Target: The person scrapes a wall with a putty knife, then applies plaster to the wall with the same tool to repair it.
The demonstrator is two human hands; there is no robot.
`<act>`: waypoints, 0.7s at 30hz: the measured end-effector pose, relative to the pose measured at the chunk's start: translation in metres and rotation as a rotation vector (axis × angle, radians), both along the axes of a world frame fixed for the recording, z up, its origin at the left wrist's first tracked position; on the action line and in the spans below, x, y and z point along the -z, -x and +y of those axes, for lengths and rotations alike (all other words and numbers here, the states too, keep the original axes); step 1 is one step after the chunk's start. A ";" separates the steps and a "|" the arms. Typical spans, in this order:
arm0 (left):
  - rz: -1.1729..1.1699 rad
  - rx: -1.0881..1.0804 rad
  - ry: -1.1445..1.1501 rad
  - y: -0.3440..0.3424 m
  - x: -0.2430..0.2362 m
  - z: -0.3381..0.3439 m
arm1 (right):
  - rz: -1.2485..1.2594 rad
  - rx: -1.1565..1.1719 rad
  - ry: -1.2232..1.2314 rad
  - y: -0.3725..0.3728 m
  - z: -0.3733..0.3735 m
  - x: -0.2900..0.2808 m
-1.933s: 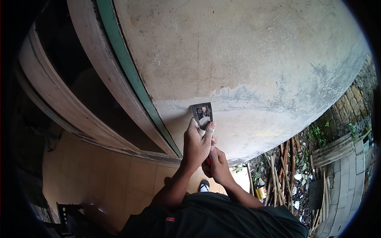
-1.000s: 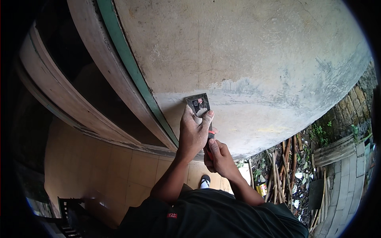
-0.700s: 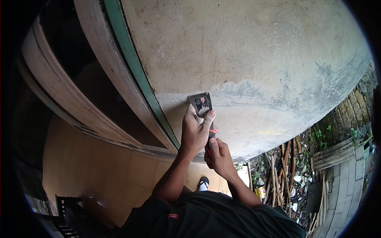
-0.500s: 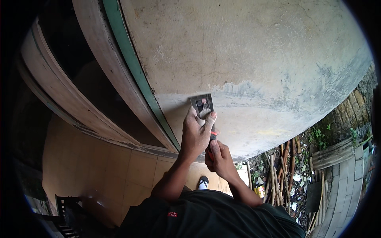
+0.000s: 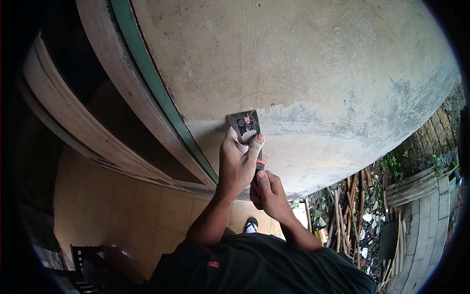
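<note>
A scraper [image 5: 252, 115] with a wide flat dark blade and a black and red handle is held in both hands against the wall. My left hand [image 5: 236, 166], dusted with white powder, grips it at the blade, thumb lying along the lower part. Below it, my right hand [image 5: 272, 197] is closed around the handle. The blade's top edge lies over the wall [image 5: 298, 63], near the border between rough beige surface above and a smoother pale band below. White powder sits on the lower blade by the left thumb.
Left of the scraper run a green strip [image 5: 161, 90] and a wooden frame [image 5: 122, 73] with dark openings. Tan floor tiles [image 5: 127, 210] lie below, with my sandalled foot [image 5: 251, 225]. At right are wooden sticks [image 5: 338, 220], rubble and grey blocks [image 5: 423, 235].
Both hands and the scraper have shifted slightly left, and the blade has edged a little up the wall. The view has tilted slightly. The grip looks the same.
</note>
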State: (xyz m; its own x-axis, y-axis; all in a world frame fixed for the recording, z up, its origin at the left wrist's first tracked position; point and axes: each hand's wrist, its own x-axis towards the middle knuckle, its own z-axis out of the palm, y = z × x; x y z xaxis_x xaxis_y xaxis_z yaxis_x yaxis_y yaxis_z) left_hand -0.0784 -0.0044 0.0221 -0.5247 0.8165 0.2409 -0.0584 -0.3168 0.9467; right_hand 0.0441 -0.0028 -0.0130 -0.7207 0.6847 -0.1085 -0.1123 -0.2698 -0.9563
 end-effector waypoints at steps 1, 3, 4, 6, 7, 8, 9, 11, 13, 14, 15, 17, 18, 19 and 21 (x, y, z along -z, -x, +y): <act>-0.010 0.012 0.020 0.000 0.003 -0.002 | -0.003 -0.001 0.028 -0.001 -0.002 0.002; -0.021 0.015 0.023 -0.003 0.013 -0.005 | -0.029 -0.014 0.103 -0.005 -0.007 0.008; -0.018 0.010 0.020 0.000 0.013 -0.003 | -0.027 -0.019 0.100 -0.003 -0.004 0.007; -0.022 0.016 0.047 0.001 0.005 -0.002 | -0.016 -0.025 0.058 0.000 0.000 0.002; -0.008 -0.010 0.014 0.001 0.001 -0.001 | -0.016 -0.020 0.021 0.001 0.001 -0.003; -0.012 -0.009 0.019 -0.002 0.000 -0.002 | -0.019 -0.019 0.026 -0.001 0.000 -0.005; -0.019 -0.005 0.027 -0.001 -0.002 -0.001 | -0.022 -0.032 0.003 -0.002 0.001 -0.006; -0.045 0.032 0.058 -0.002 0.005 -0.004 | -0.040 -0.063 0.070 -0.009 -0.001 -0.001; -0.027 0.010 0.042 -0.001 0.012 -0.003 | -0.048 -0.066 0.086 -0.006 -0.001 0.007; -0.014 -0.008 0.029 -0.001 0.012 -0.002 | -0.059 -0.065 0.105 -0.004 -0.001 0.008; -0.033 0.013 0.049 -0.003 -0.002 -0.003 | -0.005 -0.058 0.074 -0.003 0.002 0.004; -0.020 0.013 0.019 -0.001 -0.012 -0.001 | 0.007 -0.046 0.037 -0.001 0.005 -0.005; -0.026 0.028 -0.007 0.000 -0.017 0.001 | 0.023 -0.042 -0.018 0.000 0.007 -0.011; -0.028 0.036 0.032 -0.001 -0.013 -0.002 | -0.020 -0.058 -0.017 -0.004 0.004 -0.012; -0.032 0.022 0.070 -0.006 0.003 -0.008 | -0.057 -0.061 0.057 -0.010 -0.005 -0.001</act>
State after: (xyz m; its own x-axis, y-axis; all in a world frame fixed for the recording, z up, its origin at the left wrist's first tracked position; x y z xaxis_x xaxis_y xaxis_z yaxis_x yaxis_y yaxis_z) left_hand -0.0721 -0.0121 0.0194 -0.5130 0.8421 0.1663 -0.0955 -0.2485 0.9639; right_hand 0.0536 -0.0077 -0.0122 -0.7527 0.6309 -0.1881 -0.0399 -0.3290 -0.9435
